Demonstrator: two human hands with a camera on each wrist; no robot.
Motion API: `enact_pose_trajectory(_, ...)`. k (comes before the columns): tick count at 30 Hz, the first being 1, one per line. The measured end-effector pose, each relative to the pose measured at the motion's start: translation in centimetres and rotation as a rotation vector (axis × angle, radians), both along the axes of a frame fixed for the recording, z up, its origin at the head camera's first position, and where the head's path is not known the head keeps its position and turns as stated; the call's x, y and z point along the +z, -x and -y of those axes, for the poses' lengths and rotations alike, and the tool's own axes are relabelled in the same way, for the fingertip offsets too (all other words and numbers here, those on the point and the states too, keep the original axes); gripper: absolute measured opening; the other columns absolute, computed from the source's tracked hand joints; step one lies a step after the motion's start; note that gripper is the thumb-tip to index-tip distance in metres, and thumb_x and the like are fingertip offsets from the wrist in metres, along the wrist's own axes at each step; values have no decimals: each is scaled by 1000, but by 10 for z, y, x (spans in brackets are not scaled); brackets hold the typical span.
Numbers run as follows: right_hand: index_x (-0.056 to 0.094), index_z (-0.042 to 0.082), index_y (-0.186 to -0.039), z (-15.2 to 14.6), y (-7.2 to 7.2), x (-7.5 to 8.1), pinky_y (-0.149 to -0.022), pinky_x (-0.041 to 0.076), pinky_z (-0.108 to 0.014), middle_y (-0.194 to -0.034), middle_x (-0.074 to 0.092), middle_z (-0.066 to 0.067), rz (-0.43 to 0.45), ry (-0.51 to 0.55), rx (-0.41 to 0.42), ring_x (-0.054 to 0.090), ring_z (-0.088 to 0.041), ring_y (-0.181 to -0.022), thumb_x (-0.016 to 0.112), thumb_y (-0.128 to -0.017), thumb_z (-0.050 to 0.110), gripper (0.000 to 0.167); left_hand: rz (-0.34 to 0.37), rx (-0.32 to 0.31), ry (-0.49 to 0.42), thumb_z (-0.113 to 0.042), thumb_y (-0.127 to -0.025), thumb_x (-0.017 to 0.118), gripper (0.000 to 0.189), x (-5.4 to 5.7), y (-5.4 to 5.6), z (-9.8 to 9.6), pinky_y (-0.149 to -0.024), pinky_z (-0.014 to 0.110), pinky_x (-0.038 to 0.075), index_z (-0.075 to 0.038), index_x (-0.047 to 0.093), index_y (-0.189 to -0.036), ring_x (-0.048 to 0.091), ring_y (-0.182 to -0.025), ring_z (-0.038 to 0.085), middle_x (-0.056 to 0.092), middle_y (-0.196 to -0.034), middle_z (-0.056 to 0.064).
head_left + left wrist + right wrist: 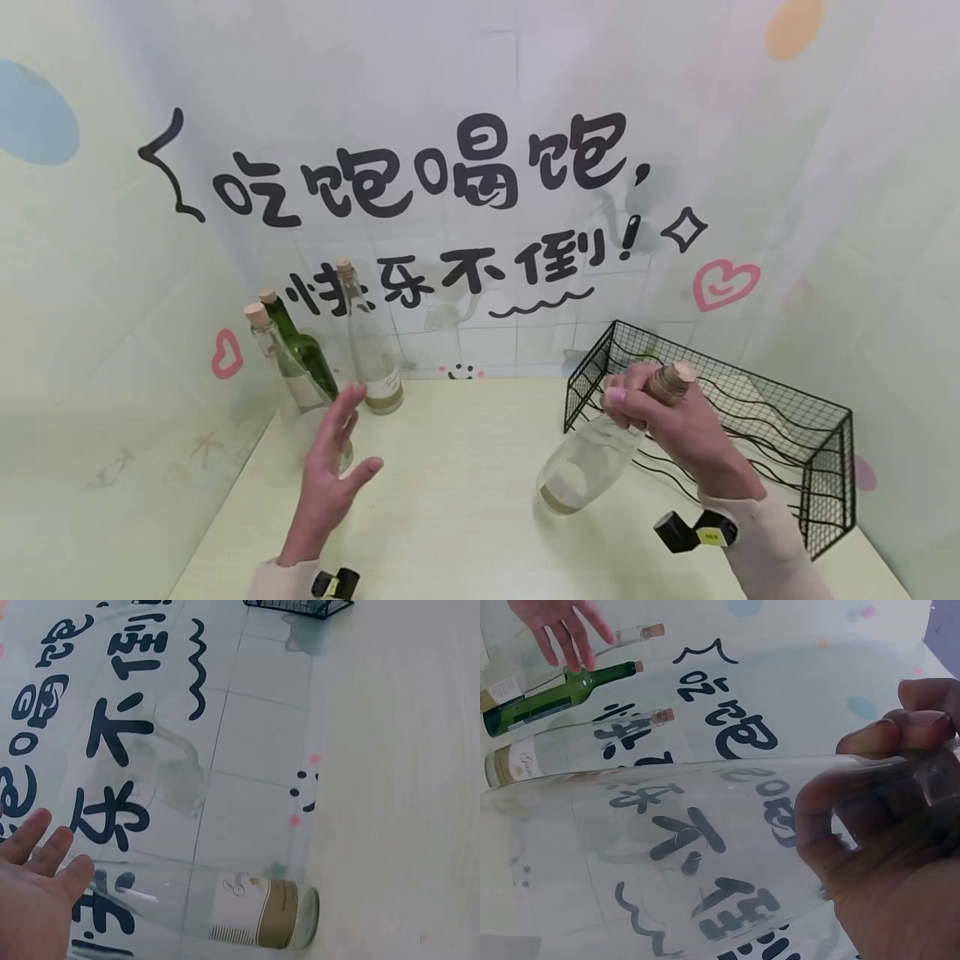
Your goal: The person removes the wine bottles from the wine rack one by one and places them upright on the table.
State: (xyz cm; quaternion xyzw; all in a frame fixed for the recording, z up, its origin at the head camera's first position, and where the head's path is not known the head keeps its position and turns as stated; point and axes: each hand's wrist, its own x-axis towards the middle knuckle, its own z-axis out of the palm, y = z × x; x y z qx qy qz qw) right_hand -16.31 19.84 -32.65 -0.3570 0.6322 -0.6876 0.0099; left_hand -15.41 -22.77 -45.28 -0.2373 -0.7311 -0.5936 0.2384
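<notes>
My right hand grips a clear glass bottle by its neck, just below the cork. That bottle leans, its base toward the middle of the table; whether the base touches the table I cannot tell. The right wrist view shows the fingers curled round the glass. My left hand is raised with fingers extended and holds nothing. Beyond it stand a green corked bottle and a clear corked bottle with a white and gold label. Another clear corked bottle is partly hidden behind the left hand.
A black wire rack with wavy bars stands at the right of the pale table, partly behind the right hand. A printed curtain with dark lettering hangs along the back, and pale sheets close both sides.
</notes>
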Motion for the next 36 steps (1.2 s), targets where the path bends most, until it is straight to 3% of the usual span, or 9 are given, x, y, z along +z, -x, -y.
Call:
enact_pose_trajectory(5,41,10,-72,8,1,4,-53,28,-33,-67,33,-5,3,19,38,32,-22,-60,48,-96,-15,35,-3,-103,25,5,-80,77,97,-3,8,-27,-124,24,31,0,24,-161,37,-152,22,34,-160,31)
enact_pose_trajectory(12,39,8,-71,21,0,5,-53,29,-33,-65,32,-5,-2,29,79,33,-23,-59,49,-96,-13,34,94,-196,83,5,-83,74,98,-6,8,-57,-123,29,35,-10,21,-164,41,-150,28,38,-162,22)
enact_pose_trajectory(18,38,8,-70,30,2,5,-53,29,-34,-64,32,-5,-13,19,106,34,-22,-59,48,-97,-11,35,173,-331,110,-14,-93,73,88,-8,9,-79,-122,46,37,-11,21,-164,43,-146,38,43,-159,20)
enact_pose_trajectory(22,38,9,-70,36,3,4,-54,31,-34,-64,32,-5,-7,7,112,36,-22,-59,49,-98,-10,35,236,-431,150,-24,-99,68,78,-10,9,-93,-119,49,41,-14,25,-163,47,-142,39,49,-156,15)
enact_pose_trajectory(26,39,9,-69,43,5,3,-53,30,-34,-62,32,-6,-20,3,129,35,-21,-58,50,-99,-8,36,286,-539,192,-31,-104,61,68,-13,9,-108,-117,43,43,-16,29,-162,51,-140,36,53,-152,13)
enact_pose_trajectory(30,38,9,-68,51,7,2,-51,29,-34,-60,32,-7,-39,9,159,35,-21,-56,50,-99,-9,38,307,-632,210,-40,-104,59,68,-16,9,-121,-115,41,45,-15,31,-161,53,-140,24,55,-151,14)
enact_pose_trajectory(36,38,9,-68,61,6,-1,-49,28,-34,-60,32,-7,-49,6,195,35,-20,-55,51,-99,-8,38,377,-673,207,-36,-98,70,72,-18,5,-135,-114,38,46,-20,35,-160,52,-137,13,52,-152,11)
